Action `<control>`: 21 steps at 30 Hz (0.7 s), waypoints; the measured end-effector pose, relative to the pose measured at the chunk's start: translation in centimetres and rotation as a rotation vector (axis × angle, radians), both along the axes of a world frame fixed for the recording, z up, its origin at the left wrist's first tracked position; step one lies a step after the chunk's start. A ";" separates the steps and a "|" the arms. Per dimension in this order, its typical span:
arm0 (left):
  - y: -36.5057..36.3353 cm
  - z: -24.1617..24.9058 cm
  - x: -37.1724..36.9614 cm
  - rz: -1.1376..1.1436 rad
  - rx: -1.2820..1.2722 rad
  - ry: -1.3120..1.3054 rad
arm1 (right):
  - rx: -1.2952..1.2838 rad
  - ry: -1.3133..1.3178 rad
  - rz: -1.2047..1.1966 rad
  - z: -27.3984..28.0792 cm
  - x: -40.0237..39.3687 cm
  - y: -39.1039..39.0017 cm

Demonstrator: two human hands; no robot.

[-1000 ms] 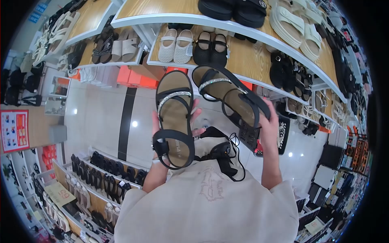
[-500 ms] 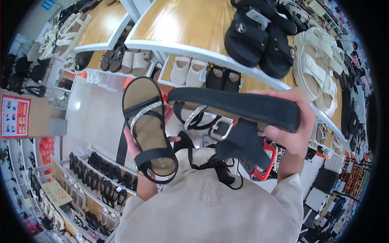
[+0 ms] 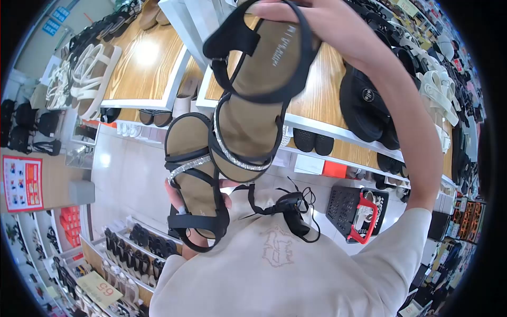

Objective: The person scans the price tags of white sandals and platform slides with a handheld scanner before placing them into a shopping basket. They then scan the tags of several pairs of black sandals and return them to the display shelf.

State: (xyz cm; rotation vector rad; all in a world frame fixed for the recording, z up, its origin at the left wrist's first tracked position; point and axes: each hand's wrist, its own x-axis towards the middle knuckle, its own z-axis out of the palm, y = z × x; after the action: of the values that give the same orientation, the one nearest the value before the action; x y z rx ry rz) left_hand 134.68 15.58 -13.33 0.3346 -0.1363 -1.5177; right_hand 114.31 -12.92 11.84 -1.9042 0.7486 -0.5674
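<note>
My left hand [image 3: 175, 196] grips a black sandal [image 3: 195, 191] from underneath, its fingers showing on both sides of the sole. The tan footbed faces up, and a silvery glittering strap crosses the front. Raised high at the top, my right hand [image 3: 322, 22] is closed round the heel end of a matching sandal [image 3: 248, 120]. That one hangs toe downward with its footbed toward me, lettering printed near the heel. Its toe overlaps the left sandal's front in this view.
Wooden display shelves [image 3: 140, 84] stand ahead, with black platform sandals [image 3: 364, 103] and white sandals [image 3: 95, 79] on them. A dark basket [image 3: 338, 208] with a red handle is on the floor at right. Shoe racks [image 3: 132, 259] fill the lower left.
My right hand has risen and swung the sandal from sideways to toe down, so its footbed now faces me. The left sandal stays in my left hand. The view has shifted.
</note>
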 end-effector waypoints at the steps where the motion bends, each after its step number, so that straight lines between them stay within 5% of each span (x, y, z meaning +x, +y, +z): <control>1: -0.2 -0.2 0.6 -0.055 -0.017 0.064 | 0.038 0.081 -0.053 -0.1 0.9 -0.5; 5: -1.9 0.0 2.1 -0.094 0.030 0.045 | -0.140 0.124 -0.040 -3.9 4.2 -5.1; 10: -4.4 -0.6 4.6 -0.431 -0.154 0.160 | 0.109 0.082 -0.212 -9.3 5.8 -9.3; 13: -5.5 0.7 3.3 -0.134 -0.143 0.027 | 0.158 -0.063 -0.339 -11.2 6.3 -9.9; 15: -6.5 1.8 3.7 -0.150 -0.192 0.055 | 0.145 -0.043 -0.372 -10.7 6.3 -9.6; 17: -7.1 2.5 5.0 -0.161 -0.238 0.081 | 0.007 -0.131 -0.565 -10.5 5.8 -9.6; 19: -7.5 2.7 7.3 -0.407 0.139 -0.046 | -0.336 -0.143 -0.463 -9.7 4.5 -6.7; 21: -7.9 2.5 7.3 -0.385 0.012 -0.097 | -0.538 -0.097 -0.340 -8.4 3.3 -1.6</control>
State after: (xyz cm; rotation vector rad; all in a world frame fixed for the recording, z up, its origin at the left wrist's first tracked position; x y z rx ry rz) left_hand 141.97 7.68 -10.83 0.4085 -0.2806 -1.8834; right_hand 117.58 -14.49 3.47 -2.2242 0.9296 -1.1594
